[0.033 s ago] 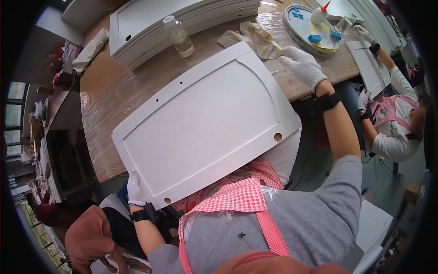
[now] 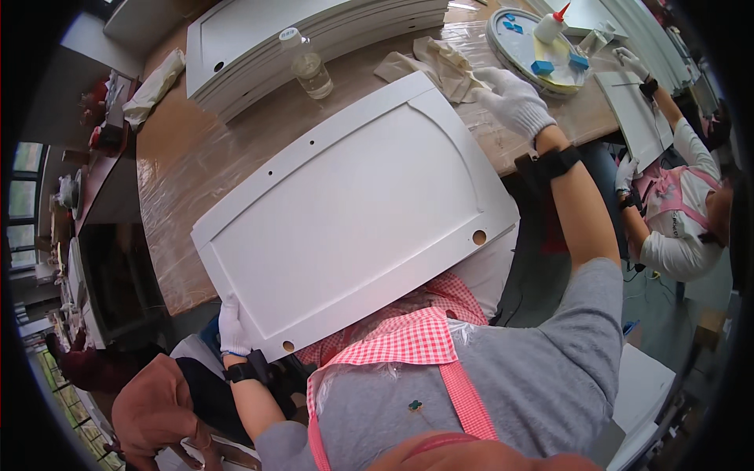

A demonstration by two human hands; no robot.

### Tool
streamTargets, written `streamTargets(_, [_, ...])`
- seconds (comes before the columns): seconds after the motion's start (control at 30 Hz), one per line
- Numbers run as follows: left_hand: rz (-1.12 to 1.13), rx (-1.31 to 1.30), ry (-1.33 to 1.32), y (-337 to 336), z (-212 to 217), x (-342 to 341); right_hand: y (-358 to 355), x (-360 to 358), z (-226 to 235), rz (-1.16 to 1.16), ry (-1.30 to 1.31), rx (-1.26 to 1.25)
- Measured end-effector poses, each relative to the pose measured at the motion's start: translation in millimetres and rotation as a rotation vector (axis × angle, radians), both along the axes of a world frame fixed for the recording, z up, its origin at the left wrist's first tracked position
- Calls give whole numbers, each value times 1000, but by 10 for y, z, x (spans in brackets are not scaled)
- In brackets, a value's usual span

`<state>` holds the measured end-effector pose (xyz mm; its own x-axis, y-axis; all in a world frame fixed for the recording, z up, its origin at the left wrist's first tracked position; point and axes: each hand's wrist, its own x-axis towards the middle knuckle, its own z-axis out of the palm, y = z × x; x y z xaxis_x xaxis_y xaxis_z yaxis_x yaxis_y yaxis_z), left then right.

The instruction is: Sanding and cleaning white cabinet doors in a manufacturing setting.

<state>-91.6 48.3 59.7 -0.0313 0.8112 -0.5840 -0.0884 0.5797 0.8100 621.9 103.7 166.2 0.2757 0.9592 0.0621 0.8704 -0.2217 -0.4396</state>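
A white cabinet door panel [image 2: 345, 212] with a recessed centre rests tilted across my lap and the table edge. It has two small dark holes on its far rim and two larger round holes on its near rim. My left hand [image 2: 232, 328], in a white knit glove, grips the panel's lower left edge. Beyond the panel's right side, my right hand [image 2: 514, 102], gloved too, is over the table with its fingers out and nothing visible in them. Its fingertips are beside a crumpled beige cloth [image 2: 440, 64]; whether they touch it I cannot tell.
A stack of white panels [image 2: 314, 39] lies at the back, with a clear bottle [image 2: 312, 74] in front. At the far right, a round lid [image 2: 503, 51] holds blue blocks [image 2: 542, 67] and a red-tipped glue bottle [image 2: 550, 27]. A co-worker [image 2: 679, 196] handles another panel [image 2: 632, 110].
My right hand has shifted slightly left and toward the beige cloth. My left hand and the panel stay put.
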Motion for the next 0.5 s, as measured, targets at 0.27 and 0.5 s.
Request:
streamTargets(0.27, [-103,102,279,-468,133,83,1022,-79,-548,145,-423,-231])
streamTargets(0.5, [-4,60,299,-512,178,220,922,397,-278,-252,125,-4])
